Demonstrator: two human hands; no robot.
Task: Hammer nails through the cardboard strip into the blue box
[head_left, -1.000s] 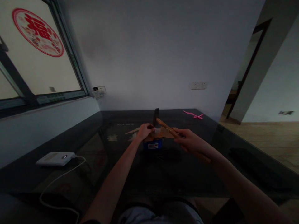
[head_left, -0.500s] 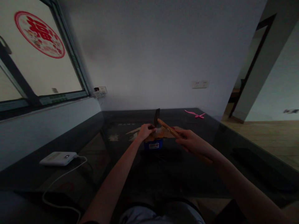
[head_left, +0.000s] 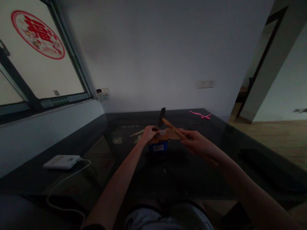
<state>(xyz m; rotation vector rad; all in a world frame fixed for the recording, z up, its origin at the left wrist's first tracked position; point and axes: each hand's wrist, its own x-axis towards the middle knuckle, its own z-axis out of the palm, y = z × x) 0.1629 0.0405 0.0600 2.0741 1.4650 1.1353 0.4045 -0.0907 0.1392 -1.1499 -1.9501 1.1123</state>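
Observation:
My right hand (head_left: 198, 145) grips the wooden handle of a hammer (head_left: 171, 126), whose dark head (head_left: 162, 116) is raised just above a brown cardboard piece (head_left: 168, 135). The cardboard lies on a small blue container (head_left: 157, 147) on the dark glass table (head_left: 182, 172). My left hand (head_left: 149, 133) rests closed on the cardboard's left end, fingers pinched just under the hammer head; what they pinch is too small to make out.
A white device (head_left: 62, 161) with a white cable (head_left: 64, 185) lies on the table's left side under a window (head_left: 35, 64). A pink ribbon (head_left: 200, 115) lies at the far right corner. Wall sockets (head_left: 205, 84) sit behind; a doorway (head_left: 256, 76) opens right.
The hammer head has risen a little above the cardboard. My left hand stays pinched at the same spot. The view has shifted slightly.

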